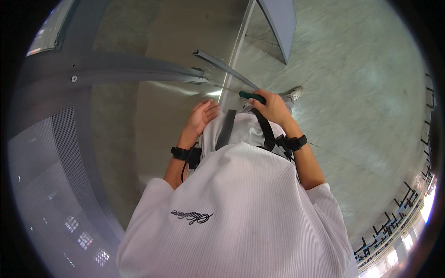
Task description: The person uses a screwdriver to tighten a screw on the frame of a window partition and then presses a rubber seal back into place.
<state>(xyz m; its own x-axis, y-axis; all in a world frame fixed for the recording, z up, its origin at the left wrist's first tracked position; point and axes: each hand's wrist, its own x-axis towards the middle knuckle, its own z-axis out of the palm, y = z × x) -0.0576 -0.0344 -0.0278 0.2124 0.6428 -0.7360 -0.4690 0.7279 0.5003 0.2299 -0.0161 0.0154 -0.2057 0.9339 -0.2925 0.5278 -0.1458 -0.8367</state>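
Observation:
My right hand (272,107) is closed round the dark green handle of a screwdriver (251,97). Its thin shaft points left, toward the end of a grey metal rail (153,69); whether the tip touches the rail I cannot tell. My left hand (203,116) hangs below that rail end, holding nothing, its fingers loosely stretched and the palm partly turned up. Just beyond the screwdriver, a narrow grey bar (225,68) slants from upper left down behind my right hand.
A grey frame with a screw (74,79) and a mesh-edged panel (64,134) stand on my left. Ahead, a grey panel (280,28) rises from the pale floor (352,106). My shoe (295,93) shows beyond my right hand. Dark racks (389,220) line the far right.

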